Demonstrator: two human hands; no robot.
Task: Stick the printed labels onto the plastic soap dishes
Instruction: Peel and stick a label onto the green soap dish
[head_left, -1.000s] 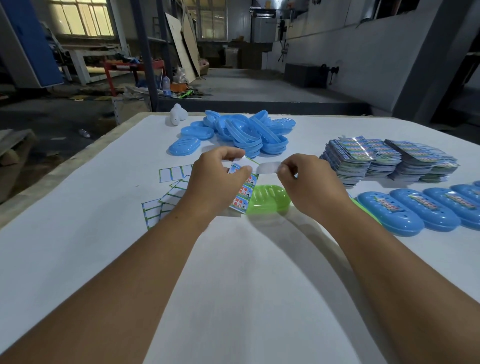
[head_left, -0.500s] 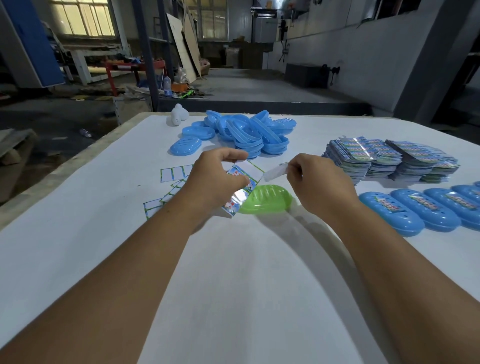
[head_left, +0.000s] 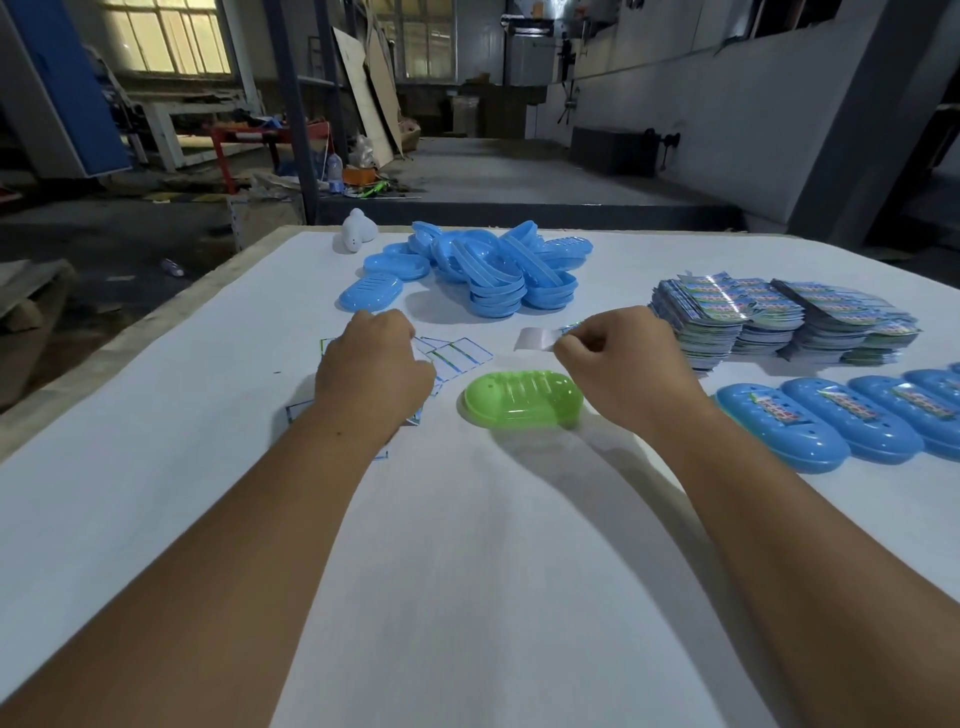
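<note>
A green soap dish lies upside down on the white table between my hands. My right hand hovers just above its right end and pinches a peeled label, whose pale back sticks out to the left. My left hand is down over a scatter of peeled label sheets left of the dish. Its fingers are curled under, with the tips hidden, so a grip there is not visible.
A heap of unlabelled blue soap dishes lies at the back. Stacks of printed label sheets stand at the right. In front of them is a row of labelled blue dishes. A small white object sits near the far edge.
My left hand has carried the label sheet left and down onto the pile of peeled sheets. My right hand has kept the peeled label and stays above the green dish.
</note>
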